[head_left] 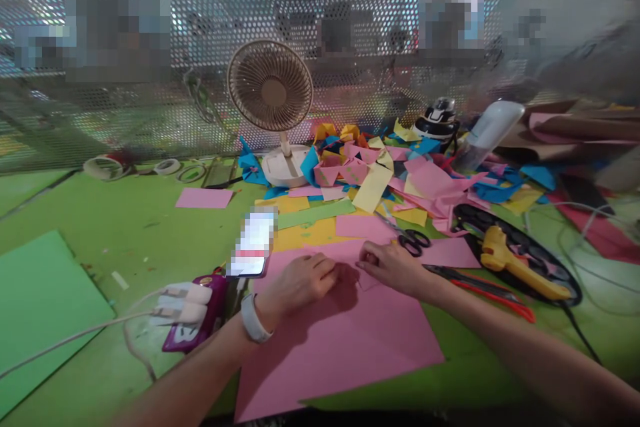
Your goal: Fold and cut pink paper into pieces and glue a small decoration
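Head view, contents of my green desk (165,233):

Item, one large pink sheet (340,340): flat in front of me, in the middle of the near part of the desk, under both my hands.

Item, my left hand (310,280): above the left part of the sheet, back upward, fingers bent; I cannot tell whether they grasp anything. A pale wristband (256,318) circles the wrist.

Item, my right hand (387,265): at the sheet's upper right, fingers curled inward, the tips close to the paper; whether they pinch a piece of it I cannot tell.

Item, one phone (254,240), screen lit and blurred: beyond my left wrist.

Item, one purple power strip (217,307), with white plugs (195,300) and cables: left of my left forearm.

Item, one green sheet (45,313): flat, far left.

Item, one small pink rectangle (204,198): left of the phone's far end, apart from it.

Item, rolls of tape (167,167): back left.

Item, one fan (273,90) on a white base: standing at the back, before a perforated screen (200,13).

Item, a heap of paper pieces (360,167), pink, yellow, blue and orange: right of the fan.

Item, one pair of scissors (414,242), dark-handled: just beyond my right hand.

Item, one red-and-black tool (495,290): beyond my right forearm.

Item, one yellow glue gun (520,267): lying on a black oval tray (555,267), at right.
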Action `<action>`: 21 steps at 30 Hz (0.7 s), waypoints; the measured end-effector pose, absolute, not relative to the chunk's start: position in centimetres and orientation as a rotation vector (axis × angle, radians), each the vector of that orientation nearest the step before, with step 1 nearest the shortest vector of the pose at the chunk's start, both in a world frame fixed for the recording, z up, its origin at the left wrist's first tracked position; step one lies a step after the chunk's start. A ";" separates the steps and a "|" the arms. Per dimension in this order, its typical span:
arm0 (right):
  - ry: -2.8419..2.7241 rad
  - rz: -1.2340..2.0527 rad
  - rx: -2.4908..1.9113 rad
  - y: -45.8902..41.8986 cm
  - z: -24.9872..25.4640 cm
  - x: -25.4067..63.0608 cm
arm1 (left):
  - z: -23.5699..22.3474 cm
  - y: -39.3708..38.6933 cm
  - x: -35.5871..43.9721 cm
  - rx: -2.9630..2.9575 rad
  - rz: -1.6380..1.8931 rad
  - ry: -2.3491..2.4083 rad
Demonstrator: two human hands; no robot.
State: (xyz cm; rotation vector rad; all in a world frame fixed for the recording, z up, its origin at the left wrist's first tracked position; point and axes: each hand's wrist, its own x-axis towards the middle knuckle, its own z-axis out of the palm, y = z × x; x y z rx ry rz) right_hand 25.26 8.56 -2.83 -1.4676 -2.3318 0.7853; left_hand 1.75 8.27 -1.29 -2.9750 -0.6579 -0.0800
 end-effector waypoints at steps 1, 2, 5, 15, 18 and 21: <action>-2.332 0.778 -1.473 8.5 -2.8 25.3 | -1.2 8.2 1.8 -2.967 -0.083 -0.648; -2.331 0.771 -1.478 8.5 -2.8 25.3 | -1.2 8.1 1.8 -2.960 -0.094 -0.639; -2.341 0.736 -1.474 8.5 -2.8 25.3 | -1.1 8.1 1.6 -2.952 -0.155 -0.613; -2.355 0.639 -1.497 8.2 -2.6 25.5 | -1.8 7.3 2.1 -2.990 -0.226 -0.853; -2.340 0.616 -1.524 8.1 -2.3 25.7 | -1.2 6.7 2.6 -3.056 -0.371 -1.200; -2.321 0.609 -1.496 7.9 -2.1 25.6 | -0.7 6.3 2.9 -3.085 -0.486 -1.427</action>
